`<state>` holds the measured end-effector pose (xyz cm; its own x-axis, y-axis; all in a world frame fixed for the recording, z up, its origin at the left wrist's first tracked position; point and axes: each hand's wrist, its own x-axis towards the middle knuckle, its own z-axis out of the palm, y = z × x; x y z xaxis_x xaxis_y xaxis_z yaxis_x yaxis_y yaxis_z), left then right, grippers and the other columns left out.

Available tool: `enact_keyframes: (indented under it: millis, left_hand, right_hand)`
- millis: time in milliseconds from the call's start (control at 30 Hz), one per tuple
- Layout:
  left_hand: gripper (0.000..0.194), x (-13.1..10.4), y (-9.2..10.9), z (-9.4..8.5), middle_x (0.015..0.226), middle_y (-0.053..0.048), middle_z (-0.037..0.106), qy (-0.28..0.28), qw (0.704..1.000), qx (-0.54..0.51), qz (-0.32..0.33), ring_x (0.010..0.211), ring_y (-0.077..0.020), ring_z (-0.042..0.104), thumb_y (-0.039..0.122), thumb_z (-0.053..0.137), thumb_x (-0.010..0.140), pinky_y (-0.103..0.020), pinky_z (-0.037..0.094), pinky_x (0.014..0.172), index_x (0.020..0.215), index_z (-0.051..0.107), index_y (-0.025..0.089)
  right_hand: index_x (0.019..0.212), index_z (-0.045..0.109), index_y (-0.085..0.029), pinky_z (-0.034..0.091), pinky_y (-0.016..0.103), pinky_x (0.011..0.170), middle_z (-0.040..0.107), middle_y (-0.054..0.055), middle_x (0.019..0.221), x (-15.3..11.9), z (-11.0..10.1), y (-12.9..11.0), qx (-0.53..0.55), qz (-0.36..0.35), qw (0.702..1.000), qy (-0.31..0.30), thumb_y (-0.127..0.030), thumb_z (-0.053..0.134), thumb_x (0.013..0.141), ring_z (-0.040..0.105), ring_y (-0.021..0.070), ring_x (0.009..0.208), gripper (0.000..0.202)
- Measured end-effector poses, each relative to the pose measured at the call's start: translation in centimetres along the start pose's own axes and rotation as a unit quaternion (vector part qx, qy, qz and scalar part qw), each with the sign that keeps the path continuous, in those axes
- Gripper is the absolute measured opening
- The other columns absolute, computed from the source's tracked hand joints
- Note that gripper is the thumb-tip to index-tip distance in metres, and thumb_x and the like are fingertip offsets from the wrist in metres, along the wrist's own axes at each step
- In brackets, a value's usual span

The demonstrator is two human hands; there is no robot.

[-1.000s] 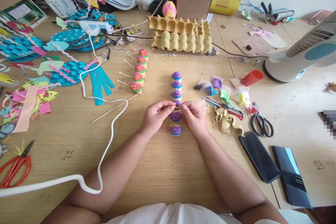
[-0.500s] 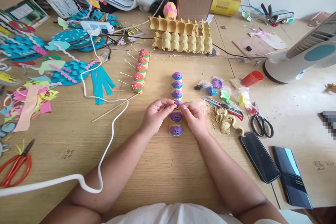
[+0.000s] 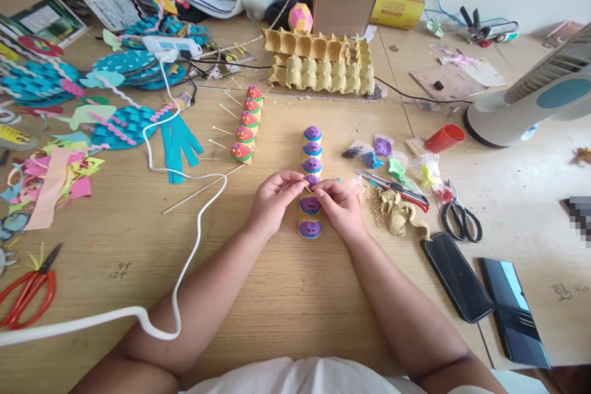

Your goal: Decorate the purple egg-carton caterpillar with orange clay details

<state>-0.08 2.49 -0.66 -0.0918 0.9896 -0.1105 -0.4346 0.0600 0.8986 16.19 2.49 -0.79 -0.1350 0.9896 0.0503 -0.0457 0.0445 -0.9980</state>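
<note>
Down the middle of the table runs an egg-carton strip [image 3: 311, 204] whose bumps are covered in purple and blue clay, the nearest with a smiling face. Above its fourth bump, my left hand [image 3: 273, 200] pinches a thin orange clay strip [image 3: 308, 187] between thumb and forefinger. My right hand [image 3: 341, 204] is closed from the other side, its fingertips at the strip's other end. Parts of the orange strip and of the bump below are hidden by my fingers. A similar red and green caterpillar [image 3: 244, 133] with pin-like sticks stands farther left.
Bags of coloured clay [image 3: 382, 146], a box cutter [image 3: 399, 189], torn carton pulp [image 3: 394, 212] and black scissors [image 3: 459, 215] lie right. A phone [image 3: 457, 277] lies near my right forearm. A white cable [image 3: 198, 228] crosses by my left arm. Egg cartons [image 3: 330, 77] stand behind.
My hands stay over the fourth bump. The orange strip, earlier spanning both sets of fingertips, now slants down beside my left fingertips. The right fingertips have shifted slightly.
</note>
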Motion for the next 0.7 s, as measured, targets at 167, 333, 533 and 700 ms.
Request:
enact_keyframes:
  millis: [167,333,533,700]
  left_hand:
    - [0.036,-0.12,0.32,0.15,0.084,-0.002,0.079,0.001,1.000,-0.012,-0.015,0.075,-0.0115,0.072,0.034,0.095,0.065,-0.023,0.056,0.073,0.089,0.075,0.017]
    - [0.040,-0.10,0.58,0.13,0.083,-0.002,0.080,0.002,0.999,-0.029,-0.043,0.070,-0.0105,0.073,0.036,0.096,0.063,-0.020,0.056,0.066,0.090,0.074,0.017]
    - [0.040,-0.07,0.72,0.04,0.084,0.000,0.080,0.002,0.997,-0.061,-0.056,0.070,-0.0088,0.075,0.034,0.097,0.062,-0.016,0.057,0.064,0.090,0.073,0.018]
    - [0.041,-0.13,0.76,0.05,0.085,0.001,0.080,-0.006,0.995,-0.080,-0.067,0.072,-0.0082,0.075,0.034,0.097,0.063,-0.015,0.058,0.065,0.092,0.073,0.019]
  right_hand:
    - [0.092,0.072,-0.023,0.053,0.031,0.072,0.073,0.004,0.088,0.00,0.00,0.13,0.001,-0.002,1.000,-0.007,-0.063,0.076,0.084,0.064,0.0176,0.079,0.041]
    - [0.098,0.075,-0.024,0.055,0.037,0.091,0.077,0.006,0.103,-0.12,-0.33,-0.32,-0.022,-0.035,0.999,-0.013,-0.064,0.064,0.093,0.069,0.0217,0.098,0.042]
    - [0.101,0.074,-0.025,0.056,0.038,0.091,0.075,0.006,0.105,-0.14,-0.28,-0.11,-0.011,-0.042,0.999,-0.024,-0.061,0.067,0.092,0.069,0.0222,0.099,0.038]
    - [0.099,0.073,-0.025,0.057,0.037,0.087,0.071,0.006,0.101,-0.04,0.08,0.46,-0.008,-0.055,0.998,-0.014,-0.053,0.078,0.086,0.066,0.0205,0.093,0.031]
